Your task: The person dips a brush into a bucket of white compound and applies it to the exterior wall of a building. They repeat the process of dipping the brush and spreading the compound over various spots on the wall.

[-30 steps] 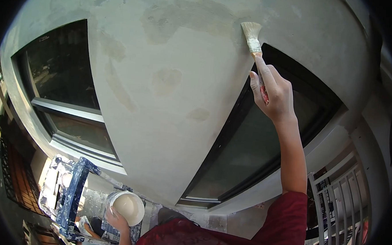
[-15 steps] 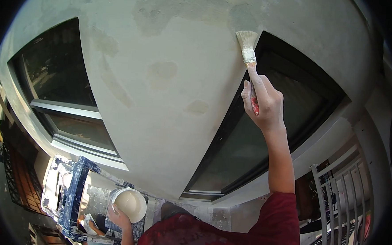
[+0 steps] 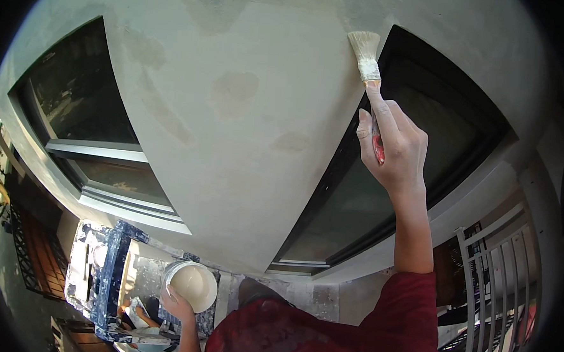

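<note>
My right hand [image 3: 395, 140] is closed round the handle of a paintbrush [image 3: 369, 66], its index finger stretched along the handle. The pale bristles are at the wall [image 3: 268, 79], just left of the dark window frame's upper corner. Part of the red handle shows below the fingers. Low down, my left hand [image 3: 177, 304] grips the side of a white bucket [image 3: 210, 300]. Cream-coloured paint [image 3: 191, 285] shows inside it. Several darker patches mark the pale wall.
A dark-framed window [image 3: 385, 162] is on the right, another window [image 3: 85, 95] on the left. A paint-spattered blue and white ladder [image 3: 114, 275] stands lower left. Beyond it, a person [image 3: 141, 315] is partly visible below. A white railing [image 3: 493, 283] runs at lower right.
The view has shifted slightly. The brush sits a little lower beside the window's upper corner. My left hand still grips the bucket.
</note>
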